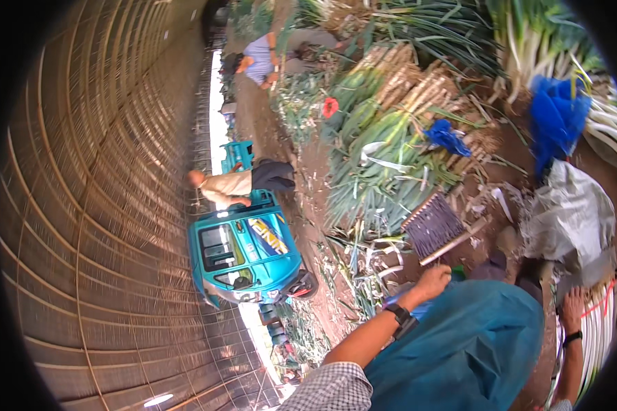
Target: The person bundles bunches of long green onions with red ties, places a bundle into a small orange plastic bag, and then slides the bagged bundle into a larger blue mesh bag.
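My left hand (434,280), with a black watch at the wrist, has its fingers curled over my teal apron (457,334). I see nothing in it. Just beyond it lies a wooden-edged board (434,226) covered in dark bristles or spikes. At the far right, my right hand (573,305) rests against a bundle of leeks or large scallions (594,334) with long white stalks. A red tie (608,293) crosses this bundle near its root end. Whether the right fingers grip it cannot be told. A pale plastic sack (570,216) is bunched beyond that hand.
Long green onions (391,138) lie heaped on the soil, a blue plastic bag (447,137) among them. More blue plastic (558,113) hangs at right. A turquoise three-wheeled vehicle (247,246), a standing person (236,185) and another person (259,59) are farther off under a ribbed roof.
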`<control>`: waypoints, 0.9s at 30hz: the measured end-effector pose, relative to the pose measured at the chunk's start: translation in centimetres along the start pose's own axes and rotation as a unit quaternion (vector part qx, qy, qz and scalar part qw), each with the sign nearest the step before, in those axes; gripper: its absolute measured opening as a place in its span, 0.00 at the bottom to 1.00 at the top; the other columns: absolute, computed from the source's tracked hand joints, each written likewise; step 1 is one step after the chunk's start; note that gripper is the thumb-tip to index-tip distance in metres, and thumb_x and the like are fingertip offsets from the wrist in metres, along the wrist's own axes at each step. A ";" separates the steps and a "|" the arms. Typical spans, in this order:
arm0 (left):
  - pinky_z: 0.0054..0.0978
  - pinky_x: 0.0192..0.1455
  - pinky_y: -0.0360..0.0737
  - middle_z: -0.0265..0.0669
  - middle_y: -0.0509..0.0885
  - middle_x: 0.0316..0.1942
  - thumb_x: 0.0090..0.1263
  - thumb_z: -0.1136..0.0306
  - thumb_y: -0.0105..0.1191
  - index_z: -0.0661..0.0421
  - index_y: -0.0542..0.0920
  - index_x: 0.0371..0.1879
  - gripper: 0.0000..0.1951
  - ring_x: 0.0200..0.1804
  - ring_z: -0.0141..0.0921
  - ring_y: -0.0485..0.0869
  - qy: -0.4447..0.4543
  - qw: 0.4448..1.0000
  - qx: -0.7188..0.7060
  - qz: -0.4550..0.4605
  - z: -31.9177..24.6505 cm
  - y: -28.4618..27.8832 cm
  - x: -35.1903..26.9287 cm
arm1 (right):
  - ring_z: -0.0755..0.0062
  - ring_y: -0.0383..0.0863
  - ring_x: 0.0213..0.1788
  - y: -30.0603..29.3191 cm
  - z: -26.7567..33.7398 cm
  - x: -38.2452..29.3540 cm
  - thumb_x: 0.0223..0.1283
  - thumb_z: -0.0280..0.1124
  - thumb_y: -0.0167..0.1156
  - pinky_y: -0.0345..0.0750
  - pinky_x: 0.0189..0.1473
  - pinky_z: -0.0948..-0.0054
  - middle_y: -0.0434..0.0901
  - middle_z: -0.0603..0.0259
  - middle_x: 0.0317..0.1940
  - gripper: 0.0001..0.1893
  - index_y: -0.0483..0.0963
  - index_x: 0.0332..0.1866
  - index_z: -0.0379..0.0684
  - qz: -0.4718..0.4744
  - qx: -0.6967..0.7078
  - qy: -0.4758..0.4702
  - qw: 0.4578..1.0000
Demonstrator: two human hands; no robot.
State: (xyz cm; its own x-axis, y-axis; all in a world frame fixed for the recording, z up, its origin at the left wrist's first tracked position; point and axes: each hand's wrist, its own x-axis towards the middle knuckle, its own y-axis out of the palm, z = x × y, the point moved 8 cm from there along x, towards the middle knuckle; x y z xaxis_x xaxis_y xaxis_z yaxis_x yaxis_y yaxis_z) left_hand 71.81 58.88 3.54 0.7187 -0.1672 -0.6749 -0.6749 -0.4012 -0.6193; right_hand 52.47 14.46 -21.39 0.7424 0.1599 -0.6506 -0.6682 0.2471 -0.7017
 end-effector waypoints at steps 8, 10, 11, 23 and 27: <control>0.44 0.50 0.78 0.51 0.85 0.39 0.69 0.62 0.51 0.60 0.81 0.42 0.13 0.46 0.51 0.82 -0.078 0.996 -0.039 -0.002 5.0 1.8 -5.8 | 0.50 0.65 0.73 3.4 -2.3 -0.2 0.58 0.36 0.54 0.52 0.78 0.56 0.73 0.48 0.66 0.24 0.77 0.58 0.35 0.030 -0.040 0.023 0.998; 0.45 0.48 0.77 0.51 0.85 0.37 0.69 0.62 0.51 0.59 0.81 0.38 0.12 0.44 0.52 0.82 -0.102 0.993 -0.057 0.009 6.5 1.8 -7.3 | 0.51 0.70 0.66 2.8 -2.8 0.0 0.54 0.33 0.57 0.58 0.74 0.57 0.79 0.49 0.57 0.17 0.81 0.47 0.37 -0.001 0.004 0.027 1.000; 0.45 0.45 0.77 0.49 0.84 0.34 0.69 0.63 0.50 0.59 0.80 0.35 0.12 0.40 0.50 0.82 -0.103 0.993 -0.064 -0.001 7.4 1.8 -8.2 | 0.51 0.70 0.66 2.9 -3.5 -0.2 0.54 0.33 0.57 0.58 0.74 0.57 0.79 0.49 0.57 0.17 0.81 0.47 0.37 -0.003 0.001 0.032 0.999; 0.42 0.42 0.77 0.47 0.85 0.33 0.66 0.64 0.50 0.57 0.82 0.33 0.11 0.38 0.46 0.83 -0.175 0.982 -0.060 0.046 11.8 3.5 -11.1 | 0.48 0.73 0.60 0.4 -0.9 0.0 0.45 0.34 0.64 0.61 0.72 0.53 0.80 0.47 0.48 0.15 0.79 0.37 0.36 -0.119 0.097 0.026 0.988; 0.45 0.47 0.78 0.49 0.85 0.36 0.66 0.63 0.51 0.56 0.83 0.35 0.11 0.43 0.48 0.84 -0.157 0.983 -0.062 0.068 9.7 4.4 -5.3 | 0.45 0.72 0.60 0.3 -1.9 -1.7 0.45 0.31 0.59 0.59 0.74 0.50 0.79 0.46 0.46 0.13 0.79 0.36 0.36 -0.135 0.068 0.044 0.987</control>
State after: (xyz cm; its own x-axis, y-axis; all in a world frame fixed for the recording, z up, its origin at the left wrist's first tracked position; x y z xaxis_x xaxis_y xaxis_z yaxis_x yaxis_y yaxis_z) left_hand 63.41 66.69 0.45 0.5224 0.0517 -0.8511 -0.7218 -0.5045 -0.4737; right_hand 50.94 12.45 -21.01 0.8815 -0.0126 -0.4721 -0.4290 0.3966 -0.8116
